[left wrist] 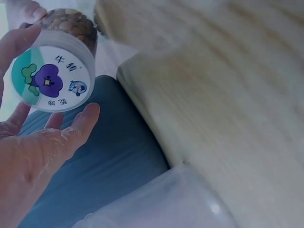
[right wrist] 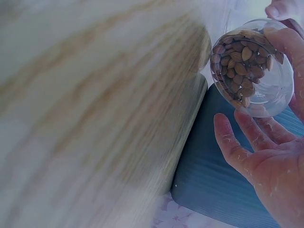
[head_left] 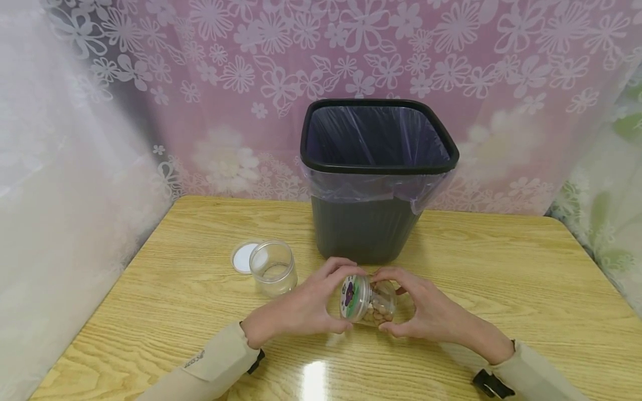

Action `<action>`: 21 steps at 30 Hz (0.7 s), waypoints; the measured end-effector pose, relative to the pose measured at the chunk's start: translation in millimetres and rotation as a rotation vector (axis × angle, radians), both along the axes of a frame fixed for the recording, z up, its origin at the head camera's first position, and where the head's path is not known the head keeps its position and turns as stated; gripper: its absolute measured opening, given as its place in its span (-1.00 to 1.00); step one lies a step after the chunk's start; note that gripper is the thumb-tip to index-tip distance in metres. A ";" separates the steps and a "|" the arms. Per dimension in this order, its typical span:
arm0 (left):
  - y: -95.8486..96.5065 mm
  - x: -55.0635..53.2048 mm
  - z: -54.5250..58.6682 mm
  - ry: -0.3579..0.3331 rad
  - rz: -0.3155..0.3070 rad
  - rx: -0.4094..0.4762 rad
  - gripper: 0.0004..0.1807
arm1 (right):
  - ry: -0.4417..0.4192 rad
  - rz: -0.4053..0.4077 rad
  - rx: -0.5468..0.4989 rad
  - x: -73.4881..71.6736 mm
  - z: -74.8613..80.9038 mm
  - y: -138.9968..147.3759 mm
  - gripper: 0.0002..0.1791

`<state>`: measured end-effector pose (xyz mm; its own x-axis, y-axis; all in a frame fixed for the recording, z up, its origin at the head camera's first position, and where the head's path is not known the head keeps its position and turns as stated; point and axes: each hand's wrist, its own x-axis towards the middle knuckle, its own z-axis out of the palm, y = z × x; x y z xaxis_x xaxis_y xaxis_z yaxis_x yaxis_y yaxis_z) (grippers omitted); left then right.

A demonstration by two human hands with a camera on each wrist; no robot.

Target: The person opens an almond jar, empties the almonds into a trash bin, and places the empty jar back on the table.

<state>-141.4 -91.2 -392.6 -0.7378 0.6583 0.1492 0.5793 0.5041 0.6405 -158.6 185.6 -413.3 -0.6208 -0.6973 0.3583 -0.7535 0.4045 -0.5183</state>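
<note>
A clear plastic jar of almonds [head_left: 382,303] lies tilted on its side between the two hands, its base toward the right. Its round lid [left wrist: 52,78] carries a white and green label with a purple cartoon figure. The left hand [head_left: 313,301] spans the lid, fingers above and thumb below. Around the base end the right hand [head_left: 431,306] holds the jar with its fingers and thumb. Through the clear bottom, almonds [right wrist: 242,61] show gathered to one side in the right wrist view. An open clear jar [head_left: 275,273] stands left of the left hand.
Beside the open jar lies a lid with a white disc [head_left: 242,258]. A dark waste bin [head_left: 363,228] with a purple liner stands behind the hands on the wooden table [head_left: 501,278]. A pink floral curtain [head_left: 225,100] hangs behind the table.
</note>
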 end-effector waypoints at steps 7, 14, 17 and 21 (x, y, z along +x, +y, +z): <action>1.4 0.7 -3.0 0.017 0.006 -0.016 -0.05 | 0.001 0.012 -0.002 0.2 1.3 0.0 -0.08; 0.2 1.0 -3.6 -0.062 0.055 0.008 -0.03 | 0.004 0.020 -0.005 0.4 1.9 0.2 -0.08; -0.2 0.6 -4.0 -0.127 0.066 0.053 -0.03 | 0.008 0.017 -0.004 0.2 1.6 0.1 -0.08; -0.1 0.2 -3.9 -0.191 0.064 0.106 -0.02 | 0.005 0.010 0.003 0.3 1.6 0.4 -0.08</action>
